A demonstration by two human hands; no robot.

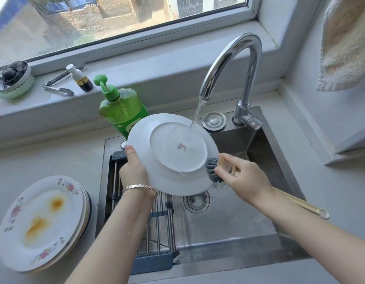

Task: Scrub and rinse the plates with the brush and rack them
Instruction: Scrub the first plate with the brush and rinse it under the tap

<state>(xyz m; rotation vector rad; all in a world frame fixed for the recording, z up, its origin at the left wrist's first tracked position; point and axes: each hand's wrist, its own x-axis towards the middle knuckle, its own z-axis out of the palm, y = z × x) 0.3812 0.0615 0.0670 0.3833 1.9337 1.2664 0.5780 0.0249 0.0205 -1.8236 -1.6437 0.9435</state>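
Observation:
A white plate (pixel 169 154) is held over the sink with its underside facing me, tilted under the running tap. My left hand (pixel 132 171) grips its left rim, thumb on the back. My right hand (pixel 242 179) holds the wooden-handled brush (pixel 213 168) near its head, and the grey bristles touch the plate's lower right rim. Water from the faucet (pixel 232 64) strikes the plate's upper right. A stack of dirty floral plates (pixel 42 222) with orange stains sits on the counter at the left. A roll-up rack (pixel 157 228) lies across the sink's left part.
A green dish soap bottle (pixel 122 107) stands behind the plate. On the window sill lie tongs (pixel 57 85), a small spray bottle (pixel 80 78) and a round container (pixel 12 80). A towel (pixel 345 44) hangs at the upper right. The steel sink (pixel 228 220) has a drain (pixel 196 201).

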